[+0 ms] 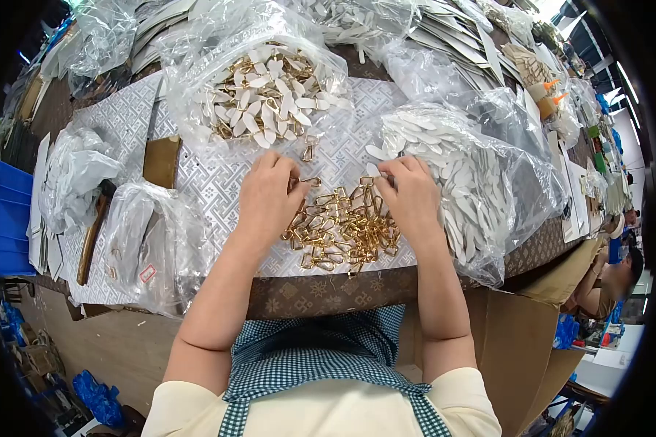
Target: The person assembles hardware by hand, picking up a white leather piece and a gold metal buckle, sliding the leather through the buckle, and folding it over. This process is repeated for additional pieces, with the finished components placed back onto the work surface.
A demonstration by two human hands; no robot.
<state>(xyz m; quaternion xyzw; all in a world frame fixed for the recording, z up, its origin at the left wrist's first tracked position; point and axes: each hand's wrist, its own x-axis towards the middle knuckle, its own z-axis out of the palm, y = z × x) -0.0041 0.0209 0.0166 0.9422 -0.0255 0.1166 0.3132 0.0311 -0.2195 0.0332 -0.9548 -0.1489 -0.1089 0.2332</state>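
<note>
My left hand (267, 195) is closed, with a gold snap hook (311, 181) at its fingertips. Facing it, my right hand (413, 195) has its thumb and fingers pinched together on a small white strap piece (372, 170). Between and below both hands lies a loose pile of gold snap hooks (346, 229) on the patterned white sheet (222, 186). Close by on the right, an open plastic bag spills many flat white strap pieces (477, 207). Beyond my hands, another clear bag holds hooks with white straps attached (270, 98).
A hammer (92, 237) lies at the left beside crumpled plastic bags (157, 244) and a blue bin (11, 218). A brown block (162, 161) rests on the sheet. Orange-tipped bottles (548, 98) stand back right. A cardboard box (521, 342) is below the table edge; another person (608, 284) sits far right.
</note>
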